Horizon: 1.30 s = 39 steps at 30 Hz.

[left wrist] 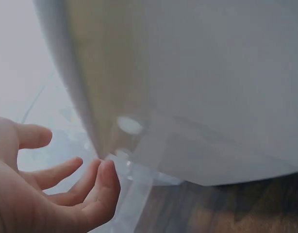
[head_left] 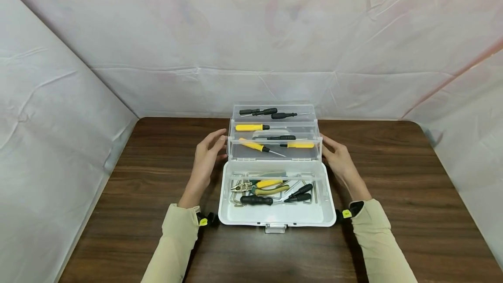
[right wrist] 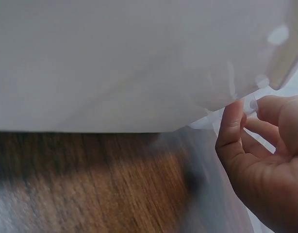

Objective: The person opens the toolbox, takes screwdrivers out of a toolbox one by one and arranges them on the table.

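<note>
A white toolbox [head_left: 275, 217] stands unfolded, its clear tiered trays [head_left: 275, 154] raised at the back. Pliers [head_left: 271, 183] with yellow-green handles, black-handled screwdrivers and metal hex keys lie in the base. Yellow screwdrivers [head_left: 251, 128] and small black ones [head_left: 265, 111] lie in the tiers. My left hand [head_left: 206, 156] is at the trays' left side; in the left wrist view its thumb stands apart and its bent fingertips [left wrist: 107, 170] reach the box's edge. At the right side, my right hand [head_left: 339, 160] pinches a clear plastic part between thumb and fingers [right wrist: 231, 121].
The toolbox rests on a dark wooden table [head_left: 157, 213]. Behind the table hangs a pale sheet [head_left: 251, 43], with more sheeting on the left and right. A latch [head_left: 275, 229] projects from the box's front edge.
</note>
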### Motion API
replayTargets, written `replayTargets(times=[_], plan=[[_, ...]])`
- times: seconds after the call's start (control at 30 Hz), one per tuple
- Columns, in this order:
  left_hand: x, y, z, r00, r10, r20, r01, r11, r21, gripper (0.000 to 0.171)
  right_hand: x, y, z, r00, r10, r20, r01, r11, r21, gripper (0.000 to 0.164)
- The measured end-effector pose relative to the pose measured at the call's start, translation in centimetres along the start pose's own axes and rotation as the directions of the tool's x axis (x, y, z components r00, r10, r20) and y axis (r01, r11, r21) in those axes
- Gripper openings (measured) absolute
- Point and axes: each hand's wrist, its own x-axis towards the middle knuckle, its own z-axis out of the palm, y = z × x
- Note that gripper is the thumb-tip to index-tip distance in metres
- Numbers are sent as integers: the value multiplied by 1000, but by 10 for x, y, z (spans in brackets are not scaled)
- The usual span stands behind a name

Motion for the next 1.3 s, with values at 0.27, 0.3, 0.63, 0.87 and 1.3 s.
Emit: replayTargets(times=[0.27,0.3,0.63,0.87,1.3], plan=[[-6,9,3,998,49,43,-53,995,81,44,-1,-3,1,1000,1,-8,-1,1000,-1,60],[-6,10,3,998,52,40,-55,995,86,43,-1,-3,1,1000,1,-9,-1,1000,-6,59],[-5,14,5,999,18,30,-21,995,99,38,-2,-6,0,999,2,-39,-3,999,-44,56],[-3,14,4,999,-19,43,14,994,104,38,-4,-8,0,996,-52,-69,41,988,-149,53],[-2,14,3,998,-16,68,10,995,96,38,-19,-23,-3,993,-98,-70,81,973,-216,50]])
